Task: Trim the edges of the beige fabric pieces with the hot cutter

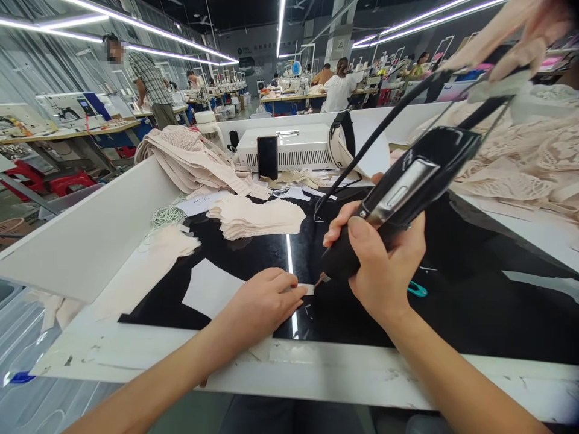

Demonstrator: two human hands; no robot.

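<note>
Far left: sewing machine [76, 108] with a small screen; no brand readable. Left of center: printed paper [203, 204] beside a tangle of green thread [167, 217]; print too small to read. Stack of cream cut pieces [260, 217] next to it, no marking visible.

Lower center: left hand [266, 298] lies low, palm down, fingers together at a small white strip [309, 289]; can't tell if pinched or just pressed. White sheet [210, 289] just left of that hand. Both on the black mat [488, 295].

Top center: wall lettering [274, 47], Chinese characters, blurred. Pillar has a triangular sign [341, 44], symbol unclear.

Right of center: right hand [389, 265] wrapped around a black tool [400, 190], tip down at the strip's right end; contact unclear. Light mark on its casing, illegible. Teal snips [417, 290] near that wrist. Upper right: pile of beige lace [520, 163].
</note>
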